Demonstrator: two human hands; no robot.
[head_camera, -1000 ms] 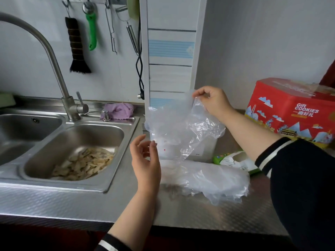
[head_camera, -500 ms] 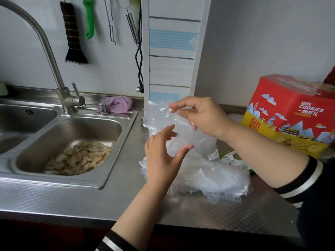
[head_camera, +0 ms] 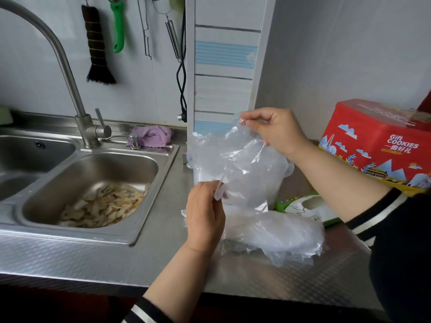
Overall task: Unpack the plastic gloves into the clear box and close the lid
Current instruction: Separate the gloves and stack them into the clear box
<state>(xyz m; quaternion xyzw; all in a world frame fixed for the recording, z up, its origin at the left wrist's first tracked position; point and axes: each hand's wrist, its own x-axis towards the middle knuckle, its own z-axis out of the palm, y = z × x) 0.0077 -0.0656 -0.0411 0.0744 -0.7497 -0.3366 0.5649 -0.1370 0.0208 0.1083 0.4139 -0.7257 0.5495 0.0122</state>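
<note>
Above the counter's [head_camera: 116,257] right half, the right hand [head_camera: 275,131] pinches a plastic glove's [head_camera: 238,164] top edge while the left hand [head_camera: 205,215] pinches its lower edge, folding it, probably for the clear box [head_camera: 277,180] behind; the pile [head_camera: 277,231] waits.

Soft, even daylight; slightly blurry overall, edges bowed, perhaps by the wide-angle lens.

Clear plastic gloves [head_camera: 275,234], a lilac cloth [head_camera: 151,135], a red and yellow cookie box [head_camera: 377,145] (blue clouds printed), black sleeves [head_camera: 401,248] with white stripes
</note>
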